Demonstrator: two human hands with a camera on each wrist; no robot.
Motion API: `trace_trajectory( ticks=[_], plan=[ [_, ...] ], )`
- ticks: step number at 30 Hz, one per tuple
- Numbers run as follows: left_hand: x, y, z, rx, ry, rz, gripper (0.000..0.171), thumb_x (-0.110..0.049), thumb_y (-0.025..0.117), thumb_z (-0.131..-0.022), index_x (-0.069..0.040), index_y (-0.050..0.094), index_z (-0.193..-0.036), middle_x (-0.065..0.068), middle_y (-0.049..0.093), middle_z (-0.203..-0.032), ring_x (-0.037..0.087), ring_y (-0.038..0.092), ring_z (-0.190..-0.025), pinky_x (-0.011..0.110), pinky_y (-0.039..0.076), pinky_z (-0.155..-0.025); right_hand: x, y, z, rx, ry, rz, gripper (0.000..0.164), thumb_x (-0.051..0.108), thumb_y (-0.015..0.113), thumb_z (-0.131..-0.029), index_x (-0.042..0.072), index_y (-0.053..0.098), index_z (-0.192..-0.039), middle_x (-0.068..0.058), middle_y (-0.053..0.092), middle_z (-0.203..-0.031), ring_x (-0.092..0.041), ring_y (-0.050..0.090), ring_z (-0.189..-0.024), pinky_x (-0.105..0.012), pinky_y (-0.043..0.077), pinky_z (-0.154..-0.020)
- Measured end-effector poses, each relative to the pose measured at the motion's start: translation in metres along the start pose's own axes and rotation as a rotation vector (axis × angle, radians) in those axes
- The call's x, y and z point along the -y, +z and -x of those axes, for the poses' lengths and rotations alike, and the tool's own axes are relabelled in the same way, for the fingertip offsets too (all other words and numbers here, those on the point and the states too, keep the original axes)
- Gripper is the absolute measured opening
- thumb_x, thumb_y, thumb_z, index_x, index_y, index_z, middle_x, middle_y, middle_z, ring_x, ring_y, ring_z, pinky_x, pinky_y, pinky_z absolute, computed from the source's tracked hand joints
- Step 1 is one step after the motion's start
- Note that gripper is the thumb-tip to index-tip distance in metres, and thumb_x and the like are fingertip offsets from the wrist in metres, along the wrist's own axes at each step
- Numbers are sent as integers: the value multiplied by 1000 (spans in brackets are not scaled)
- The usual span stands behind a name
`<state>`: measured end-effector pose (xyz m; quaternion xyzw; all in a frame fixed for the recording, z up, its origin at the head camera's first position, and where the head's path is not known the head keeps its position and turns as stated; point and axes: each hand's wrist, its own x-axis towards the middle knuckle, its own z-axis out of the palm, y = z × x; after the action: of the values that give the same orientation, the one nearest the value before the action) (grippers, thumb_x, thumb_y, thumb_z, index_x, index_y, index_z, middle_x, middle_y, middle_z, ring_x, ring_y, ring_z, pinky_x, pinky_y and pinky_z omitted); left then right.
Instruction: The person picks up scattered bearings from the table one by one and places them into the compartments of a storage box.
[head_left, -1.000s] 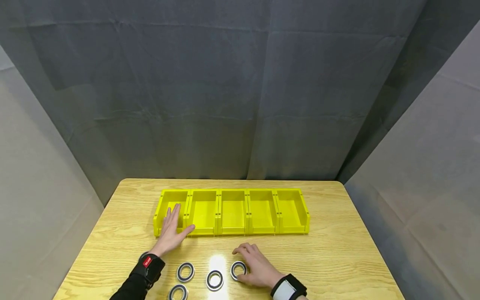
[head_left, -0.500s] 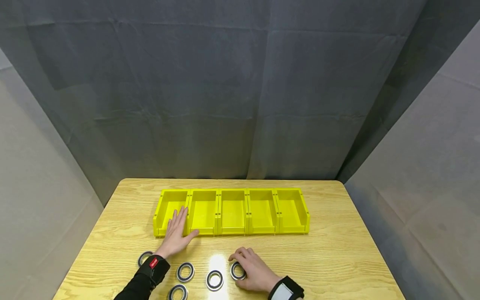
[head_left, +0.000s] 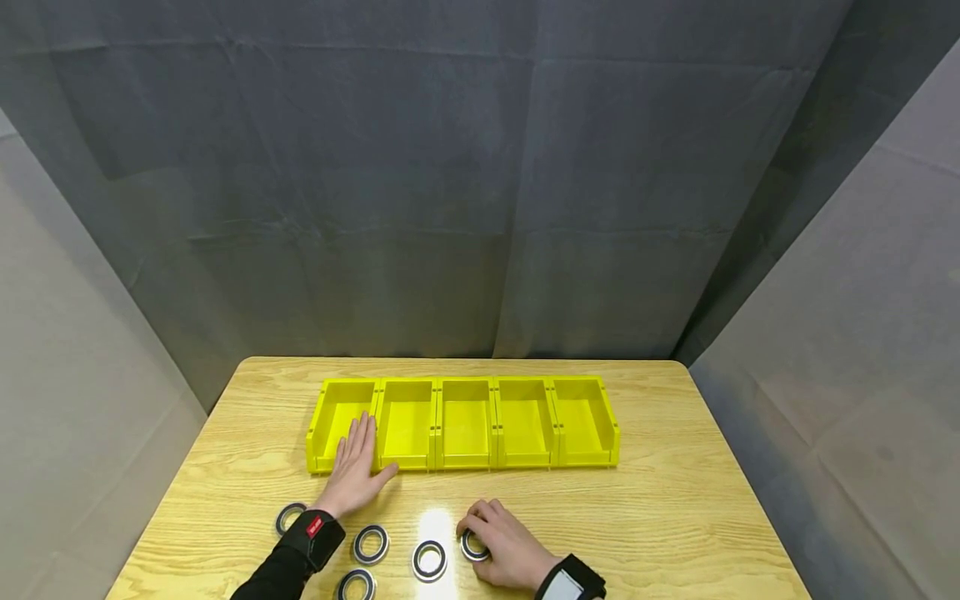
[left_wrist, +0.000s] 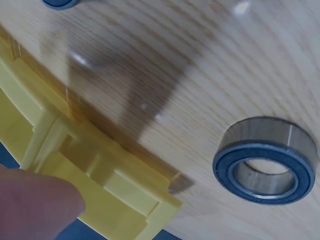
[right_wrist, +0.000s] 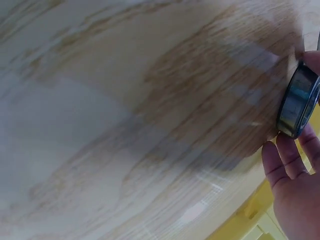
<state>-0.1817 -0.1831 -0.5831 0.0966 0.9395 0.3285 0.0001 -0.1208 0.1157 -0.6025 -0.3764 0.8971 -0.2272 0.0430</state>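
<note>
Head view: The right hand (head_left: 510, 550) grips a bearing (head_left: 465, 550) near the right end of the loose group on the counter (head_left: 660, 500), its fingers and thumb curled around the rim. The left hand (head_left: 352, 479) holds nothing; its fingers lie straight over the leftmost part of a row of yellow bins (head_left: 465, 461), though whether they touch it cannot be told. Work looks to be at an early point: one bearing is in grasp, and the other four in sight lie outside the bins. Those are a middle bearing (head_left: 416, 562), a left bearing (head_left: 357, 546), a near-left bearing (head_left: 356, 572) cut by the near edge of the view, and a leftmost bearing (head_left: 280, 518) partly behind the black wristband (head_left: 311, 537). So that wristband obstructs the leftmost one, and the left hand hides the near part of the divider beside the leftmost bin. A grey curtain (head_left: 375, 208) hangs beyond the far edge.

Left wrist view: A thumb reaches over the yellow bins, and one bearing lies flat on the counter to the right, well apart from it. Another round thing is cut off at the top.

Right wrist view: The gripped bearing stands tilted between thumb and fingers at the right; whether it has left the counter is unclear. The bins show behind the hand.
</note>
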Motion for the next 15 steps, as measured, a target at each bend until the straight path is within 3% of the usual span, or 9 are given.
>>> trace_trajectory(
  ticks=[10,15],
  plan=[
    [-2,-1,-1,51,-32,-83,93,-28,65,-95,8,8,-158,29,1,-167,49,4,-155,66,3,-124,0,-2,2,-11,-34,20,37,13,80,-77,20,70,-112,5,61,-110,-7,48,-97,-19,49,-83],
    [-2,0,-1,57,-35,-89,93,-28,66,-94,9,8,-158,30,0,-167,49,4,-155,66,3,-124,-1,-3,6,-21,-48,-21,39,11,78,-77,17,70,-115,3,63,-112,-8,49,-100,-21,50,-85]
  ],
)
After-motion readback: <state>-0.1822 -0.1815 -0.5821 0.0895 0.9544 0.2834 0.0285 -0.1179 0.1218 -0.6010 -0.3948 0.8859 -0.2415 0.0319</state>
